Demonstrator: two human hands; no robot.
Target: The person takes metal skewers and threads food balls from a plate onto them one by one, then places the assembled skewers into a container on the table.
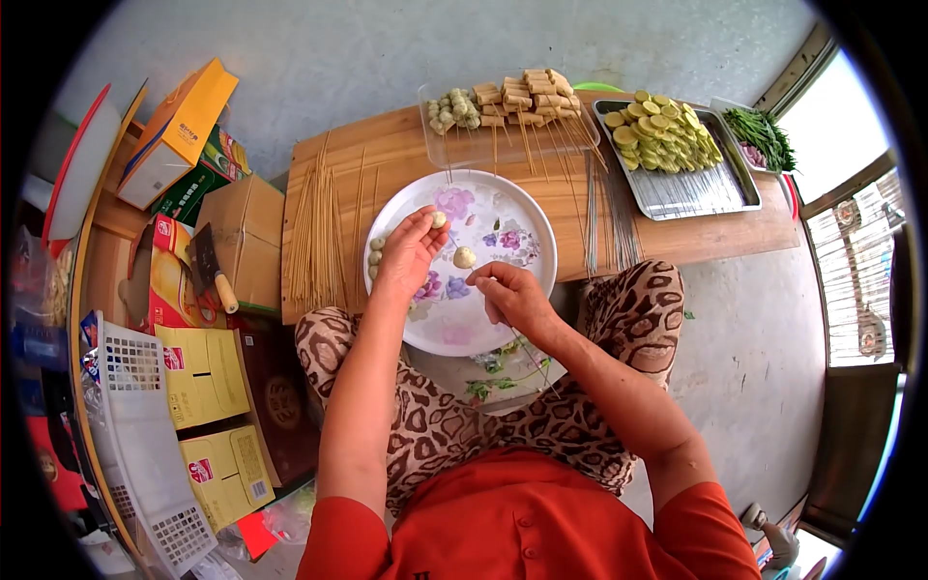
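My left hand pinches a small pale ball above the flowered round tray. My right hand has its fingers closed round a thin skewer, which slants down toward my lap. Another pale ball is at the upper end of that skewer, just beyond my right fingertips. Several greenish balls lie along the tray's left edge, partly behind my left hand.
Loose bamboo skewers lie left of the tray, metal ones to its right. Behind stands a clear tray of skewered balls and rolls. A metal tray holds green slices. A knife rests by boxes at left.
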